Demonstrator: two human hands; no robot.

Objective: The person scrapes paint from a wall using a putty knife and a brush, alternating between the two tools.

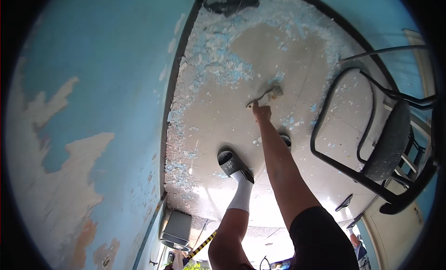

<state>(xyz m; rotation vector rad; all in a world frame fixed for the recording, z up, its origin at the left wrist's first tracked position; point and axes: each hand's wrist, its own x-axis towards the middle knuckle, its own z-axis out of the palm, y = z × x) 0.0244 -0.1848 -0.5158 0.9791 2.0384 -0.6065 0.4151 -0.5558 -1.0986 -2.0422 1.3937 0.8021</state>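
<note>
My right hand (pixel 261 113) is closed round the curved handle of a brush-like tool (pixel 276 92), whose wide head is just above the floor. Light blue and white paint flakes (pixel 213 54) lie thickly along the wall base and thinly around the tool. My left hand is out of view. My foot in a dark slide (pixel 228 162) and white sock stands left of my forearm, with the other slide (pixel 285 140) partly hidden behind it.
A blue wall (pixel 125 84) with peeled patches rises at the left. Black-framed chairs (pixel 388 144) stand at the right. Bottom left holds a grey bin-like container (pixel 177 227) and a striped pole (pixel 203 244). A dark bag-like item (pixel 230 1) lies at the top. Part of another person (pixel 354 238) shows at the lower right.
</note>
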